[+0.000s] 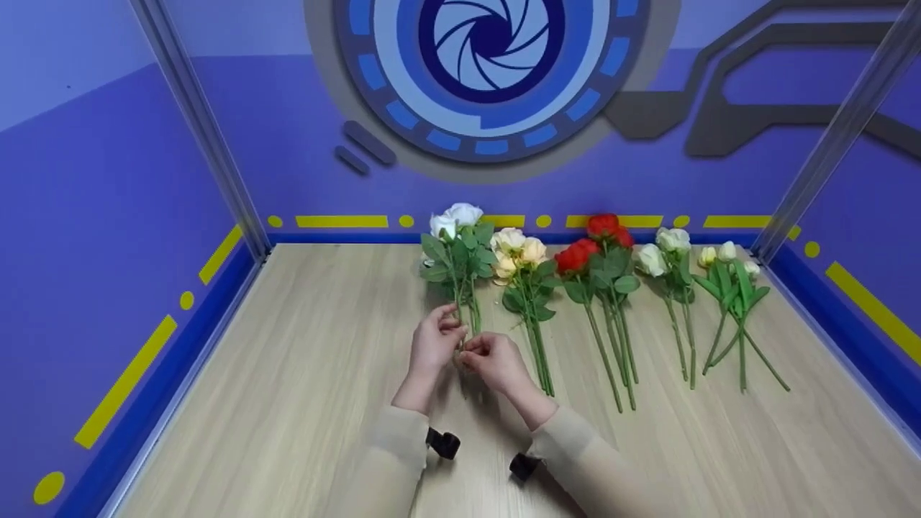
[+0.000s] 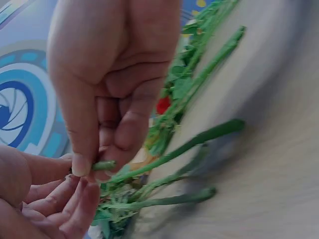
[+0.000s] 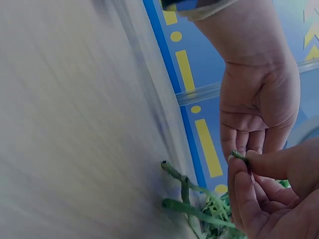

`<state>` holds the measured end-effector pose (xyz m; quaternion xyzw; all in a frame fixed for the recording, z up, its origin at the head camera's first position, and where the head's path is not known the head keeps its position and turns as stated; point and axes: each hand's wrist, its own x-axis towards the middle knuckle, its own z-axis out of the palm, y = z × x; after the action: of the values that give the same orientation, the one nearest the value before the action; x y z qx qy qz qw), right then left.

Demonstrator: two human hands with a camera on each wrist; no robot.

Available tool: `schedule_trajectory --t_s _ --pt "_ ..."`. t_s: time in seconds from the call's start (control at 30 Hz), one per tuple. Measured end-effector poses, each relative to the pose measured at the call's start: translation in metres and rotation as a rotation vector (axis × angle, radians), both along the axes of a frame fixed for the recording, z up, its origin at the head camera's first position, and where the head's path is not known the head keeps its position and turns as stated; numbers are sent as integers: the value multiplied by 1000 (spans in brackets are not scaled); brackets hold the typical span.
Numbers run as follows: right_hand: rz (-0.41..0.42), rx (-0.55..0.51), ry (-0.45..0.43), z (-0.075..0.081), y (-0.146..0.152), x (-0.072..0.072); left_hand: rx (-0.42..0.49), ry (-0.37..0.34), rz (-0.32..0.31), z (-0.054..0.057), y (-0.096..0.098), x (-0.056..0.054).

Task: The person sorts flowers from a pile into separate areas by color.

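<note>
White roses [image 1: 464, 214] with green leaves reach from the table's back edge towards me, their stems [image 1: 457, 291] running down to both hands. My left hand [image 1: 434, 341] holds a stem between thumb and fingers. Close beside it, my right hand [image 1: 498, 362] pinches a short green stem end [image 3: 239, 157] between thumb and forefinger. The fingertips of both hands meet around this stem end [image 2: 104, 165] in the left wrist view. Below them, several thicker stem ends [image 3: 172, 205] stick out. Fingers hide part of the held stem.
To the right lie bunches of peach roses [image 1: 522, 252], red roses [image 1: 579, 255], pale green-white roses [image 1: 673, 241] and white tulips [image 1: 727, 252]. The wooden table [image 1: 288, 374] is bounded by blue-purple panels and metal posts [image 1: 209, 137].
</note>
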<state>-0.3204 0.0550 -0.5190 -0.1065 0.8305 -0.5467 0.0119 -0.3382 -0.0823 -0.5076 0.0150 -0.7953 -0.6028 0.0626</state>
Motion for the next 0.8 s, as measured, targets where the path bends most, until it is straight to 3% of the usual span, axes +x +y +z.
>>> schedule_trajectory --t_s 0.13,0.23,0.37,0.53,0.8 --pt "-51 53 14 -3 3 -2 -168 36 28 -10 7 1" --pt "-79 89 5 -7 4 -3 -244 31 47 -18 10 2" --pt "-88 102 -22 -11 5 -2 -238 -26 15 -26 10 1" --pt "-71 73 -49 -12 6 -3 -216 -38 -27 -30 11 -1" --pt "-25 99 -37 -9 9 -3 -248 -60 -5 -32 13 -1"
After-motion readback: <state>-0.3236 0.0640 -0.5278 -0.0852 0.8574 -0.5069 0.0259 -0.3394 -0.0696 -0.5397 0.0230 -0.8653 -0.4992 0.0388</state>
